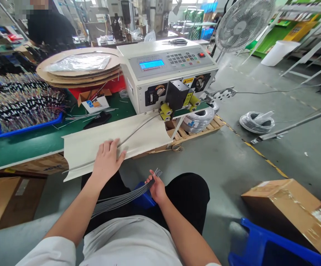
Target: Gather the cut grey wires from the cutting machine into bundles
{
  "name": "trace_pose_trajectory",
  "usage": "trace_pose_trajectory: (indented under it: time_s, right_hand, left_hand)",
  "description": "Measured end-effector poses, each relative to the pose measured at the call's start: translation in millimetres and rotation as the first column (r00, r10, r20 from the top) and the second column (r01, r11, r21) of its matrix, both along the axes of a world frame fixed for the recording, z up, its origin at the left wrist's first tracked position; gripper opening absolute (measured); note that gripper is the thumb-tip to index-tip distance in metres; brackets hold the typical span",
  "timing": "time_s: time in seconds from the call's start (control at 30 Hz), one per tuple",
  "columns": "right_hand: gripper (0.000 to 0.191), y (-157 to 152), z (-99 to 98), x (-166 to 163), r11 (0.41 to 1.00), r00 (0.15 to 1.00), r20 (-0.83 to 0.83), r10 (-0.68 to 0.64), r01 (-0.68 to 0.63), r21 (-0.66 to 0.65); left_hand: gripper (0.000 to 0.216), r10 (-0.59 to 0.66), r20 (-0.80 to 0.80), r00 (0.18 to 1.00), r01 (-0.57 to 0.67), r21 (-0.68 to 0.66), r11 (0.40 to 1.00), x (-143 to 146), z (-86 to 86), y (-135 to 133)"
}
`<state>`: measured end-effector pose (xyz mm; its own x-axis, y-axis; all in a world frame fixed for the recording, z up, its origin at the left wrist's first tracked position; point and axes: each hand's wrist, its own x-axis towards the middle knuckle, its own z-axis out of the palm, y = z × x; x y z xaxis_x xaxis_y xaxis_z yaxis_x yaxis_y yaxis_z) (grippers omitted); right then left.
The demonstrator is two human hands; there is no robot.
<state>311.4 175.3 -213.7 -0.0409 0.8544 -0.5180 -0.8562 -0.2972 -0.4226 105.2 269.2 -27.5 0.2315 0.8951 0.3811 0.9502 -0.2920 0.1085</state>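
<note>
My left hand lies on the white catch tray, its fingers curled over a grey cut wire that runs out from the yellow rollers of the white wire-cutting machine. Over my lap, my right hand is closed on a bundle of grey cut wires, which fans out to the left across my black trousers.
A green bench carries a blue tray of wire harnesses, round cardboard discs and a small box. Wire coils lie on a pallet and on the floor. A fan, cardboard boxes and another person are around.
</note>
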Motion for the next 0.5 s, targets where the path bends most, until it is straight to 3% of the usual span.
trace_pose_trajectory:
  time_s: [0.23,0.37,0.5]
  right_hand:
    - [0.025,-0.2,-4.8,-0.8,1.0,1.0,0.013,-0.006,0.006,-0.005]
    - [0.024,0.0,-3.7,-0.1,1.0,1.0,0.029,-0.01,0.011,-0.02]
    - [0.027,-1.0,-0.3,-1.1,0.999,0.997,0.061,-0.042,0.043,-0.015]
  left_hand:
    - [0.047,-0.064,-0.077,0.995,0.044,-0.232,0.972,-31.3,8.1,-20.3]
    - [0.028,-0.198,-0.146,0.969,0.181,-0.124,0.976,-61.1,8.7,-56.8]
    - [0.012,-0.432,-0.209,0.877,0.42,-0.103,0.902,-74.0,-8.3,-112.6]
